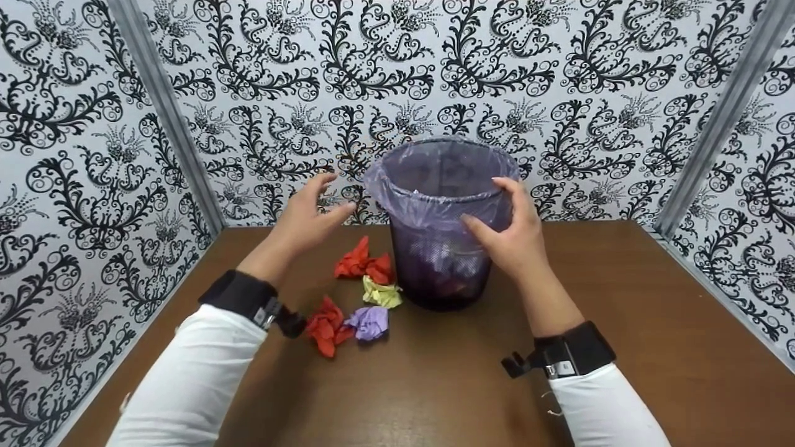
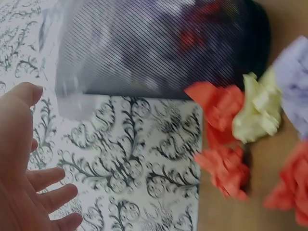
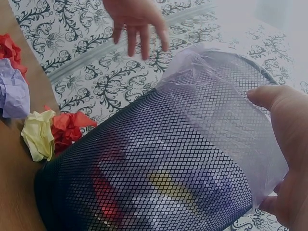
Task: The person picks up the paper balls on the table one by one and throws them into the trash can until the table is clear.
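Note:
A dark mesh wastebasket (image 1: 442, 261) with a translucent purple liner bag (image 1: 413, 208) folded over its rim stands on the table. My right hand (image 1: 515, 233) holds its right side near the rim, thumb across the liner at the front. In the right wrist view, red and yellow bits show through the mesh (image 3: 159, 159). My left hand (image 1: 310, 211) hovers left of the rim, fingers apart, holding nothing. On the table left of the basket lie crumpled papers: red ones (image 1: 354, 261) at the back, a yellow one (image 1: 381, 293), a purple one (image 1: 369, 323) and another red one (image 1: 327, 328).
The brown table (image 1: 447, 385) backs onto a white wall (image 1: 385, 74) with black scroll patterns. Similar patterned panels rise at left and right, with grey strips (image 1: 168, 118) at the corners. Each wrist wears a black strap (image 1: 574, 354) with a small camera.

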`<state>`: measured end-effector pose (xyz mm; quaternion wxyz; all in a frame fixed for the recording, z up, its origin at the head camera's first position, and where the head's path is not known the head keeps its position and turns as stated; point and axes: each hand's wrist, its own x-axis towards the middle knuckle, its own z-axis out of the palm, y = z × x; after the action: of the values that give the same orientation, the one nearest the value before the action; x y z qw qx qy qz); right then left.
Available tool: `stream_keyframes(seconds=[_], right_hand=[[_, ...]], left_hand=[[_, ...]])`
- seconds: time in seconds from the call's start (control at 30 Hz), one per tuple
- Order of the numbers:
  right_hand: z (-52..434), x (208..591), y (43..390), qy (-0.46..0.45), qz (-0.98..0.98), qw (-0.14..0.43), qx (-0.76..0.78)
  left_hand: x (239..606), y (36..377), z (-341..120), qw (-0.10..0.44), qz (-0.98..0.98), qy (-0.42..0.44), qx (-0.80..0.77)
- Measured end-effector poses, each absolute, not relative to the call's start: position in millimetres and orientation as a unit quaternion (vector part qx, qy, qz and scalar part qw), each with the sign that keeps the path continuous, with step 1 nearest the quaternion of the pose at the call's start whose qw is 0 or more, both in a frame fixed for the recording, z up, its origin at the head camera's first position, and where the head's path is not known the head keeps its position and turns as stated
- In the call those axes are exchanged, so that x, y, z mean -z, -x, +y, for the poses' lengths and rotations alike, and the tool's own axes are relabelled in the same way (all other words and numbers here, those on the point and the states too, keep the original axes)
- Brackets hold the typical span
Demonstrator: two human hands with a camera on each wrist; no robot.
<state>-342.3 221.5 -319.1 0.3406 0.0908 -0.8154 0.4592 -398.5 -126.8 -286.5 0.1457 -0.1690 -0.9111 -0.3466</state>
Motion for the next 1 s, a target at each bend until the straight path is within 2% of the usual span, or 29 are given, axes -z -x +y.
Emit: stream_keyframes(seconds=[0.17,0.47,0.73,1.0], right_hand=[[220.1,319.3,342.2,-0.091,-0.816,0.339,-0.458],[220.8,320.1,342.8,-0.101,-0.814,0.35,-0.453],[221.6,320.2,343.1,-0.094,-0.818,0.349,-0.447],[222.8,318.7,341.6,-0.087,-0.822,0.337,-0.451]], left_hand=[[307.5,391.1,-144.7,0.12,-0.936,0.164,0.286],[347.4,368.7,-160.3,-0.001,-0.959,0.125,0.255],[378.5,356.6,-161.8,-0.118,-0.943,0.166,0.264],[395.7,355.5,-160.1,-0.12,-0.941,0.205,0.239]])
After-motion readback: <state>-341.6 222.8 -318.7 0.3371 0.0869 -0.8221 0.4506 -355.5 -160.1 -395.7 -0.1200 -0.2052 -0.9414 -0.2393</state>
